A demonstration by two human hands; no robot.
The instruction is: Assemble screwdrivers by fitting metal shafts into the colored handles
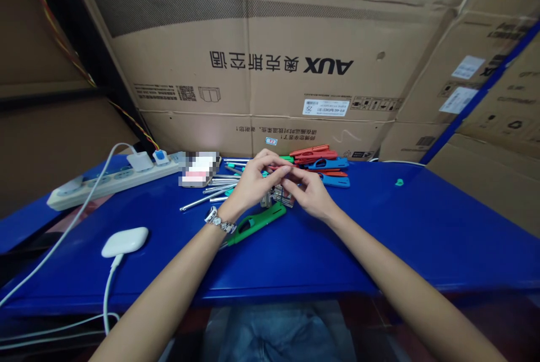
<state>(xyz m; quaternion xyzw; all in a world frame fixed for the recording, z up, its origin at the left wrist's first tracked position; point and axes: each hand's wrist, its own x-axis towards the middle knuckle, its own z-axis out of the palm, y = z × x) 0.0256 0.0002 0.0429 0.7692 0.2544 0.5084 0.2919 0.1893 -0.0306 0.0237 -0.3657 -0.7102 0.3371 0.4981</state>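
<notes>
My left hand [258, 181], with a silver watch at its wrist, is closed in a pinch over the middle of the blue table. Between its fingers shows a thin red plastic piece [275, 168], mostly hidden. My right hand [311, 192] meets it there, fingertips also closed on the red piece. Below the hands lies a green long-necked lighter [260, 224], its metal neck toward the left wrist. Small clear and metallic parts [283, 196] sit under the fingers. Loose metal lighter tubes [202, 198] lie to the left, some with green ends.
Red lighters [314, 154] and blue lighters [335, 180] are piled behind the right hand. A phone [200, 170] and a power strip [105, 182] lie at back left, a white charging case [125, 241] nearer. Cardboard [270, 25] walls the back; a green scrap [399, 182] lies right.
</notes>
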